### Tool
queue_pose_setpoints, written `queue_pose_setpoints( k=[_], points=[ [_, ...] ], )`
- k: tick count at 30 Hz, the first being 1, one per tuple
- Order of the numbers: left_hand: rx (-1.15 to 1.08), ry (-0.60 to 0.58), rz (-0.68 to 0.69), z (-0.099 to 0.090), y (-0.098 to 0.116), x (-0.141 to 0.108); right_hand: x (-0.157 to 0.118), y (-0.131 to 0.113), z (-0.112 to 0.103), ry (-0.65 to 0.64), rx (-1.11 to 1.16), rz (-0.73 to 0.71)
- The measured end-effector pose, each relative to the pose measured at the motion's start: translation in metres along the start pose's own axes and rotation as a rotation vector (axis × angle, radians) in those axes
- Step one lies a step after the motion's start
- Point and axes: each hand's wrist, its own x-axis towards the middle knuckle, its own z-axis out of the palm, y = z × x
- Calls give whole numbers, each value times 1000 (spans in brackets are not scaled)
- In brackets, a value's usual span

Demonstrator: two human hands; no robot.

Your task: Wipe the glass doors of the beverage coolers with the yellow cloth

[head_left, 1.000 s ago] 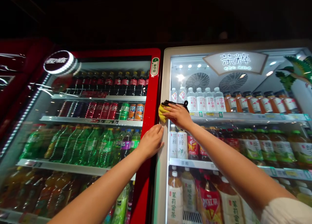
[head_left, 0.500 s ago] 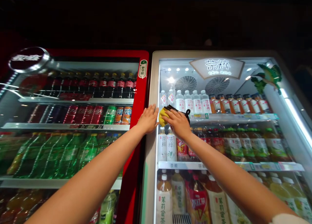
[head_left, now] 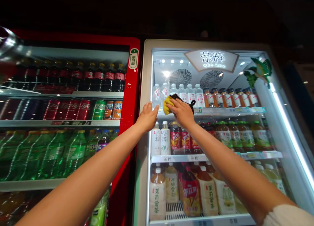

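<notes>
My right hand [head_left: 182, 114] presses a yellow and black cloth [head_left: 168, 105] against the glass door of the right-hand drinks fridge [head_left: 142, 88], level with its upper shelf. A black loop of the cloth sticks out past the knuckles. Just to the left, my left hand [head_left: 147, 117] is at the fridge's pale left frame, fingers apart and holding nothing. Whether its palm touches the frame or the glass I cannot tell. Behind the glass near both hands stand clear water bottles [head_left: 181, 92] and white-labelled tea bottles [head_left: 165, 139].
A red-framed drinks fridge [head_left: 130, 85] stands close on the left, with cola bottles [head_left: 89, 72], cans [head_left: 98, 109] and green bottles [head_left: 76, 150] on its shelves. A lit fan-shaped sign [head_left: 212, 59] and a green bird-like decoration [head_left: 260, 72] are at the right fridge's top.
The view has shifted, so both fridges appear further left and slightly higher. My right hand with the cloth has moved a little to the right over the glass, away from the left hand.
</notes>
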Motion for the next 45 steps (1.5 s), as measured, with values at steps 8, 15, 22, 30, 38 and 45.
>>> queue_pose_setpoints(
  k=[8, 15, 22, 30, 38, 45],
  points=[
    [-53, 5, 86, 6, 1, -19, -53, 1, -15, -19, -123, 335],
    [-80, 20, 86, 8, 32, -8, -18, 22, -20, -65, -62, 184],
    [-92, 45, 184, 14, 41, -10, -65, 22, -25, -53, -157, 332],
    [-107, 46, 174, 19, 71, 12, -28, 78, -41, -46, -149, 269],
    [-109, 76, 141, 26, 87, 7, -74, 66, -38, -120, -201, 206],
    [-27, 41, 132, 18, 131, 33, -52, 139, -59, -9, -203, 325]
  ],
)
